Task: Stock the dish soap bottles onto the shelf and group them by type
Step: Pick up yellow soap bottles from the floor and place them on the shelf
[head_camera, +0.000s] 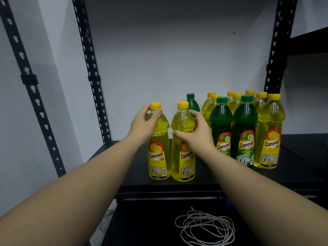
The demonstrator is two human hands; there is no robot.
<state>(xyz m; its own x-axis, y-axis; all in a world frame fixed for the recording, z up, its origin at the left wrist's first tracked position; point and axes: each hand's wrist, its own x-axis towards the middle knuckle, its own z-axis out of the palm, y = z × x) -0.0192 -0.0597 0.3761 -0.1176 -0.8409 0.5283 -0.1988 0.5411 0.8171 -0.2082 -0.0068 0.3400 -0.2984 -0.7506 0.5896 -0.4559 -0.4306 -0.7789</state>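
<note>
Holding yellow bottles (pixel 158 139) | left hand (pixel 144 125), right hand (pixel 196 131) | shelf (pixel 301 157)

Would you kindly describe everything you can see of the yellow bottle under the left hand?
The leftmost yellow bottle is clear plastic filled with yellow liquid, topped by a yellow screw cap. Its yellow-and-red label reads "Cammer" above a lemon picture, with a barcode low on the side. It stands upright near the front edge of the black shelf, close beside a second yellow bottle. The left hand holds its neck and shoulder, fingers curled around just below the cap.
</note>
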